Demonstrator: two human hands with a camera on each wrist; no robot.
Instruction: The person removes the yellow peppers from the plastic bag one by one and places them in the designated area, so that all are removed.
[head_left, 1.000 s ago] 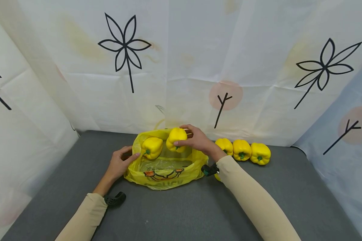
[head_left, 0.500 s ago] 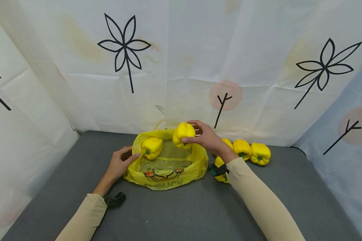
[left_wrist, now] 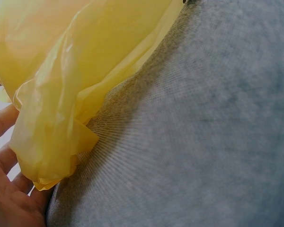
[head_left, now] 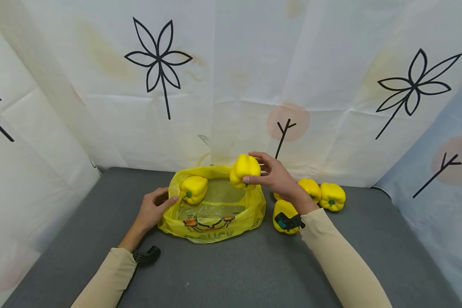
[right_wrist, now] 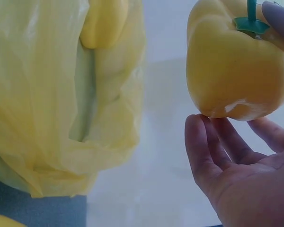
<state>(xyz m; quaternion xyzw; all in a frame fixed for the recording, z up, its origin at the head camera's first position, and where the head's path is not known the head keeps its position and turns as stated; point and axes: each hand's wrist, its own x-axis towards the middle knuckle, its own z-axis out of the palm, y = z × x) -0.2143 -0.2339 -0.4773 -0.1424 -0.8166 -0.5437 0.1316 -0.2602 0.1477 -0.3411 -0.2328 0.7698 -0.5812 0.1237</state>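
Observation:
A yellow plastic bag (head_left: 219,235) lies open-mouthed on the table, with one yellow bell pepper (head_left: 194,189) inside at its left. My left hand (head_left: 152,209) holds the bag's left rim, thumb over the edge and the other fingers outside; the bag's folds (left_wrist: 52,127) lie against those fingers in the left wrist view. Above the bag's back right rim, my right hand (head_left: 278,176) grips another yellow bell pepper (head_left: 243,170) between thumb and fingers. In the right wrist view this bell pepper (right_wrist: 236,71) shows its green stem beside the thumb, apart from the bag.
To the bag's right stand several more yellow bell peppers: one (head_left: 282,209) partly behind my right wristband, others (head_left: 332,196) in a row farther back, partly hidden by my arm. The grey table (head_left: 215,273) ends at a patterned fabric wall (head_left: 238,77).
My right hand has moved right and slightly up with its bell pepper, from over the bag's middle to its back right rim. The left hand and the bag stay in place.

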